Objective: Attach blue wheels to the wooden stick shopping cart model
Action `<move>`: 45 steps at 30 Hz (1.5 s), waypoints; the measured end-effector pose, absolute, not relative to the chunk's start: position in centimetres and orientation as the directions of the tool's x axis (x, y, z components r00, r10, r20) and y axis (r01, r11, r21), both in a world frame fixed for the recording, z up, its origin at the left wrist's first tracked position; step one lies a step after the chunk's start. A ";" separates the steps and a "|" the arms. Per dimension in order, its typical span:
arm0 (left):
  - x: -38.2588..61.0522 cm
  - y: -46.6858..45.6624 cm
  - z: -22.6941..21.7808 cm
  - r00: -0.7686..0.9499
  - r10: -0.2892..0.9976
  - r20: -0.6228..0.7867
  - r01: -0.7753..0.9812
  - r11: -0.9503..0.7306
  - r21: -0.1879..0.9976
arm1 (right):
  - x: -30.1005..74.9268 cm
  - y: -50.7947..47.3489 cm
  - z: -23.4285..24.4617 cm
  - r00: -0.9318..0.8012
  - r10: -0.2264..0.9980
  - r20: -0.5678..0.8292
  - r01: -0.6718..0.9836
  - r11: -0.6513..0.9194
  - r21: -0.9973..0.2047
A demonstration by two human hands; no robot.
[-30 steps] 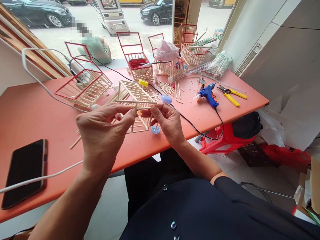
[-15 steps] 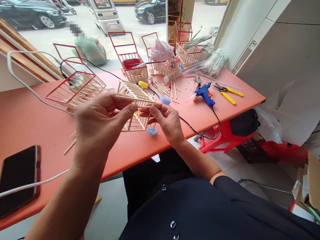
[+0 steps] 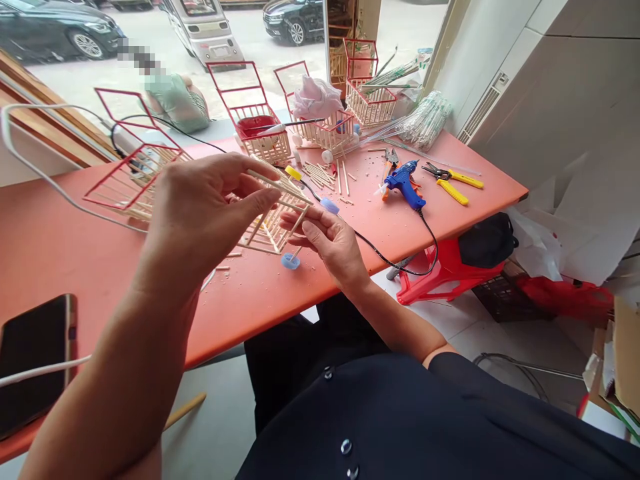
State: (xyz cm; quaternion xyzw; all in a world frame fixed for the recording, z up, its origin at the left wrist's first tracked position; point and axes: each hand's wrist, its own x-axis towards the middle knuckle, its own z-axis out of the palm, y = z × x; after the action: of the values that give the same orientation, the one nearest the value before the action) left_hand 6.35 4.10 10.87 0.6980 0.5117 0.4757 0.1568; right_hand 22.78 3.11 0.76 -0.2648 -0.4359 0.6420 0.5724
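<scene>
My left hand (image 3: pixel 200 207) is closed on a pale wooden stick frame (image 3: pixel 273 227), thumb and fingers pinching its upper sticks. The frame is tilted above the table, and its left part is hidden behind that hand. At the frame's right end is my right hand (image 3: pixel 335 243), with thumb and fingers apart and the fingers stretched behind the corner; they seem to touch the sticks. A blue cap (image 3: pixel 290 261) lies below the frame with a short stick by it. Behind are a yellow cap (image 3: pixel 293 173) and loose cut sticks (image 3: pixel 319 175).
Stick carts with red handles (image 3: pixel 263 130) stand along the window side of the orange table (image 3: pixel 240 320). On the right lie a blue glue gun (image 3: pixel 406 183) with its cord, orange-handled pliers (image 3: pixel 391 159) and yellow-handled pliers (image 3: pixel 453 183). A phone (image 3: pixel 35 360) lies at left. Outside sits a person (image 3: pixel 177 100).
My left hand has moved slightly up and right, tilting the frame down toward its right end. My right thumb has come off the corner and the right fingers have spread.
</scene>
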 end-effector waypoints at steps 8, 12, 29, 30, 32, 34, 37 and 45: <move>7.0 7.5 12.2 0.282 0.899 0.336 0.728 -0.428 0.536 | 25.8 1.1 -0.6 -0.310 0.950 0.046 -0.495 -0.120 -0.860; 7.5 8.4 12.1 0.397 0.879 0.266 0.775 -0.476 0.417 | 28.2 0.9 0.1 -0.347 0.936 0.063 -0.266 -0.034 -0.963; 6.1 1.6 11.4 0.030 0.796 0.605 0.752 -0.416 0.511 | 28.1 5.4 0.5 -0.194 0.901 0.387 0.221 0.424 -0.878; 6.0 0.5 10.8 -0.036 0.785 0.619 0.754 -0.385 0.532 | 28.1 5.4 0.4 -0.198 0.900 0.389 0.219 0.427 -0.877; 5.8 -1.4 9.4 -0.187 0.739 0.647 0.721 -0.344 0.602 | 28.0 5.4 0.2 -0.201 0.896 0.397 0.219 0.436 -0.873; 5.7 -2.7 7.7 -0.332 0.688 0.645 0.660 -0.319 0.680 | 28.0 5.4 0.0 -0.207 0.888 0.412 0.220 0.452 -0.864; 5.5 -3.5 5.4 -0.466 0.599 0.651 0.567 -0.363 0.739 | 27.9 5.3 -0.1 -0.211 0.877 0.431 0.216 0.472 -0.855; 3.9 -2.9 3.2 -0.528 0.525 0.667 0.491 -0.452 0.745 | 27.4 5.1 -0.2 -0.191 0.888 0.418 0.227 0.454 -0.862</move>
State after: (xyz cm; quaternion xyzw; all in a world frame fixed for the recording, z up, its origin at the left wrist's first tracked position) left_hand 3.92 -2.90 3.20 0.4855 0.5234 0.7002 0.0124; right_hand 27.36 5.12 -0.21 -0.4010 -0.6953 0.3349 0.4935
